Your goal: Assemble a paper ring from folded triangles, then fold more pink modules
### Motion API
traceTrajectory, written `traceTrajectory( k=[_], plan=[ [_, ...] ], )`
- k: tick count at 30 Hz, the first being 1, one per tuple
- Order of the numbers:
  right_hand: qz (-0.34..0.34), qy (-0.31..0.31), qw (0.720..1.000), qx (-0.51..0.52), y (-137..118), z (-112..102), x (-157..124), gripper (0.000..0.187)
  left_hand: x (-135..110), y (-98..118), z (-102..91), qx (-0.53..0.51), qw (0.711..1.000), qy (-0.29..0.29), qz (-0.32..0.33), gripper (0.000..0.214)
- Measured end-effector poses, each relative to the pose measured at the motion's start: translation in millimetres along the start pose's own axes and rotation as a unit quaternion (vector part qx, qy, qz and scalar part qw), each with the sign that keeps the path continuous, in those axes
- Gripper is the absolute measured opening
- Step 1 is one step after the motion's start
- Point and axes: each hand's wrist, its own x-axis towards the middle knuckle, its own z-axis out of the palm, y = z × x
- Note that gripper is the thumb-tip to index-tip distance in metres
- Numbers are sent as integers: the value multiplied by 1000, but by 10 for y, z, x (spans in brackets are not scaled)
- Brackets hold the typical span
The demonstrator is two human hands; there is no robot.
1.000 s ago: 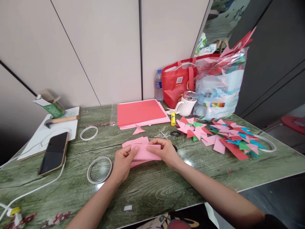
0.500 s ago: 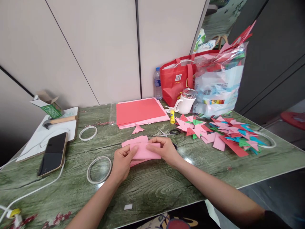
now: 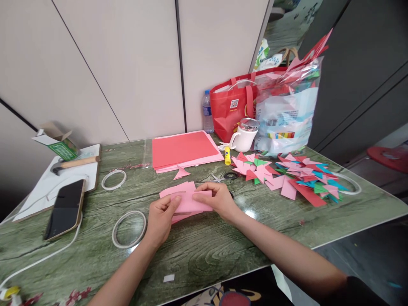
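Both my hands pinch a folded pink paper piece (image 3: 190, 202) above a small pile of pink paper pieces (image 3: 178, 189) on the green wood-grain table (image 3: 207, 250). My left hand (image 3: 162, 219) grips its left end with thumb on top. My right hand (image 3: 215, 200) holds its right side, fingers curled over the upper edge. A small pink triangle (image 3: 181, 172) lies just beyond, in front of a stack of red and pink sheets (image 3: 183, 150).
Two tape rings (image 3: 128, 229) (image 3: 113, 179) and a phone (image 3: 65, 208) with a white cable lie at left, near a hammer (image 3: 75, 163) and an open box. Scissors (image 3: 225, 176), a glue stick (image 3: 227, 155), a white mug (image 3: 245, 135), folded coloured triangles (image 3: 293, 176), a bottle and bags stand at right.
My hands stay on the pink piece with almost no change in grip. The view has swung slightly right, so everything sits a little further left in the picture.
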Motion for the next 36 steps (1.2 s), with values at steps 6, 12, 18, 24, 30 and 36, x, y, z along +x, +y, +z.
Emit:
traceTrajectory(
  k=[6,12,18,24,30,36],
  plan=[
    [17,2,1000,14,-31,-2,3,16,0,-20,-10,-9,1000,5,-7,26],
    [14,6,1000,11,-25,-3,17,18,14,-30,-15,-15,1000,2,-8,27],
    [11,-9,1000,6,-11,-15,28,18,16,-44,-23,9,1000,-1,2,30],
    [18,-60,998,-28,-7,-26,33,16,47,-114,-82,112,993,1,35,28],
    [40,-63,997,16,-5,7,38,18,49,-122,-98,157,986,-5,46,25],
    [43,-51,997,24,-4,5,34,16,54,-144,-95,157,986,6,50,23]
  ],
)
